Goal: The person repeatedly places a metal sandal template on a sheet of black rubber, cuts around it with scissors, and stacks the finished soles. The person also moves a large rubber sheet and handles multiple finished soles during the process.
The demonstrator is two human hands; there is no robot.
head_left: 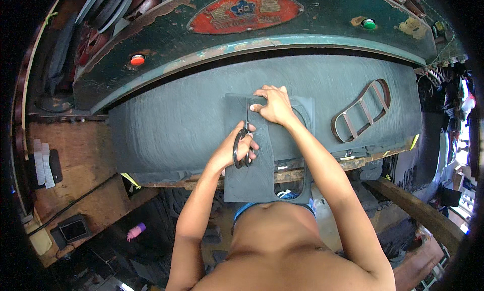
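Observation:
A pair of black-handled scissors [237, 149] is in my left hand [228, 152], its fingers closed round the loops. The narrow blades point away from me along the dark grey rubber sheet [247, 182]. My right hand [275, 105] rests on the sheet's far part, thumb and fingers apart, with the thumb close to the blade tips. A long rounded cut-out opens in the sheet's right side, partly behind my right forearm. The near end of the sheet overhangs the table edge toward my body.
Beneath the sheet lies a wide, worn grey work surface [166, 119]. A sole-shaped metal cutting die [364, 112] stands on its right. Behind is a green machine beam [322, 18] with a red button [137, 60] and a green button [368, 23]. A wooden bench [75, 155] adjoins at left.

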